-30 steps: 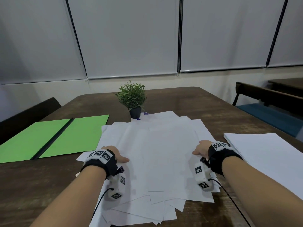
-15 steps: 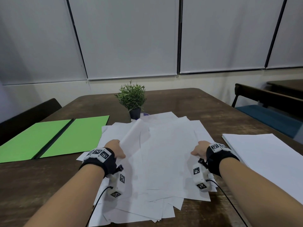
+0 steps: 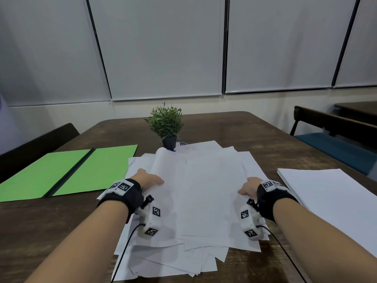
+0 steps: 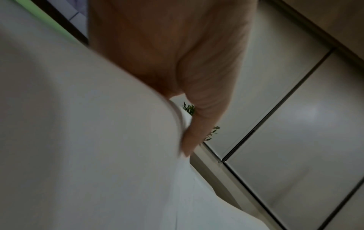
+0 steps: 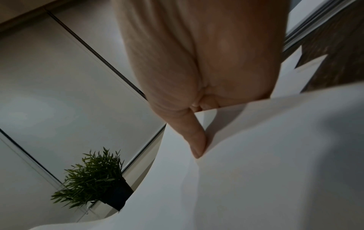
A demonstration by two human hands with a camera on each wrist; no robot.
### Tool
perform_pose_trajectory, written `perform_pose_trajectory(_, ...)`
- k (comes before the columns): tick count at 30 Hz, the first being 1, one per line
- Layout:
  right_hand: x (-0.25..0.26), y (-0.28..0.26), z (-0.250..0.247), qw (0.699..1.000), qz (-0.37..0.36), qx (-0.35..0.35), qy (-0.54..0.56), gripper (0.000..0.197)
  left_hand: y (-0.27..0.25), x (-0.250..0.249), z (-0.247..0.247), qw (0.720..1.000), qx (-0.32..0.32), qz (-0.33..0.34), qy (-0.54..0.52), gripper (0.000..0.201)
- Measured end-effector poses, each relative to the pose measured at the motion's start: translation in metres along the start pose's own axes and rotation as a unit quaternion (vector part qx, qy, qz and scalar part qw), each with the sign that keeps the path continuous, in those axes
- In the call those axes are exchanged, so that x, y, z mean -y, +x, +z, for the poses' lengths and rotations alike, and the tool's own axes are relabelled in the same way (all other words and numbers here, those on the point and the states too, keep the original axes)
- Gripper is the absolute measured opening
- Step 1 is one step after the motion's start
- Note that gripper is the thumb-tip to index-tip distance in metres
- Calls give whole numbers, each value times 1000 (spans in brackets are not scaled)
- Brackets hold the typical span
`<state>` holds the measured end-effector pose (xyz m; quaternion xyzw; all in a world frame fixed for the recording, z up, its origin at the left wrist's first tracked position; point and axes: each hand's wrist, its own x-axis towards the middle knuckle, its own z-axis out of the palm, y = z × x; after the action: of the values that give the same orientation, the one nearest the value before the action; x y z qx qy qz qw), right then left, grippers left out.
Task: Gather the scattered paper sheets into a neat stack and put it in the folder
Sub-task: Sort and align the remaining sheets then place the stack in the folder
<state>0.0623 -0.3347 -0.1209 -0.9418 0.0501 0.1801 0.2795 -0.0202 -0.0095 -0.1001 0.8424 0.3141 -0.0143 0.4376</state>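
The scattered paper sheets lie in a loose overlapping pile on the middle of the wooden table, directly ahead of the person. Most of them run with their long axis away from the person, short edges near and far, but they are fanned out of line: corners stick out at the near end and along both sides, and the far edges are staggered. The left edge of the upper sheets is lifted and curled up off the pile.

The left hand grips that raised left edge, thumb on top of the paper and fingers tucked beneath it; the left wrist view shows the thumb lying against the curved sheet. The right hand takes the right edge in the same way, its thumb pressed down on the paper with the fingers curled under the margin.

The green folder lies open and flat to the left of the pile, its dark spine running diagonally away from the person, its right corner just beside the sheets. A small potted plant stands at the far end of the pile. A separate neat white stack lies to the right, close to the right wrist
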Motion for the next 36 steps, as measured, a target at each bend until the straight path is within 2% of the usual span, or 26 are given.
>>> perform_pose_trajectory(3, -4, -1, 1, 998, -42, -37, -27, 44, 1, -1, -2, 998, -55, 31, 14, 101)
perform_pose_trajectory(7, -5, -2, -1, 999, -34, -25, -34, 45, -5, -8, -18, 984, -154, 86, -6, 97)
perform_pose_trajectory(9, -7, 4, -1, 999, -44, -2, 6, 50, -10, -16, -33, 970, -209, 127, 0, 83)
perform_pose_trajectory(11, -5, -1, -2, 997, -37, 4, 63, 55, -14, -29, -48, 950, -253, 182, 19, 59)
perform_pose_trajectory(12, -1, -7, -3, 998, -21, 8, 65, 47, -17, -37, -54, 939, -269, 213, 26, 50)
perform_pose_trajectory(13, -1, -4, -4, 1000, 1, 7, 20, 32, -21, -46, -58, 928, -282, 242, 27, 44)
perform_pose_trajectory(14, 2, -9, -5, 999, 14, -3, 35, 25, -25, -56, -62, 917, -293, 270, 25, 41)
perform_pose_trajectory(16, 6, -14, -7, 1000, 7, -16, 18, 37, -34, -75, -66, 896, -304, 324, 6, 40)
perform_pose_trajectory(19, -4, 4, -3, 1000, -22, 10, 12, 51, -52, -103, -66, 884, -269, 376, -69, 40)
perform_pose_trajectory(21, -8, 10, -2, 995, -15, 6, 99, 54, -63, -117, -64, 883, -231, 387, -129, 42)
perform_pose_trajectory(24, -12, 14, -3, 983, -8, 0, 184, 46, -68, -123, -55, 891, -156, 365, -222, 46)
perform_pose_trajectory(26, -14, 18, -1, 957, -11, -12, 289, 47, -62, -119, -44, 898, -103, 331, -271, 47)
perform_pose_trajectory(27, -16, 24, 0, 936, 0, -8, 353, 53, -55, -114, -36, 906, -82, 303, -284, 50)
perform_pose_trajectory(29, -20, 33, 1, 900, 38, 12, 434, 77, -45, -99, -15, 930, -55, 227, -283, 59)
perform_pose_trajectory(31, -25, 40, 2, 887, 45, 46, 457, 100, -26, -79, 11, 950, -43, 161, -264, 67)
perform_pose_trajectory(33, -26, 35, 1, 884, 39, 79, 459, 104, -19, -59, 35, 968, -13, 99, -229, 83)
perform_pose_trajectory(34, -26, 33, 0, 885, 36, 91, 455, 103, -17, -50, 44, 980, 9, 74, -185, 80)
perform_pose_trajectory(36, -26, 33, 1, 890, 19, 113, 441, 99, -14, -34, 56, 997, 53, 34, -55, 54)
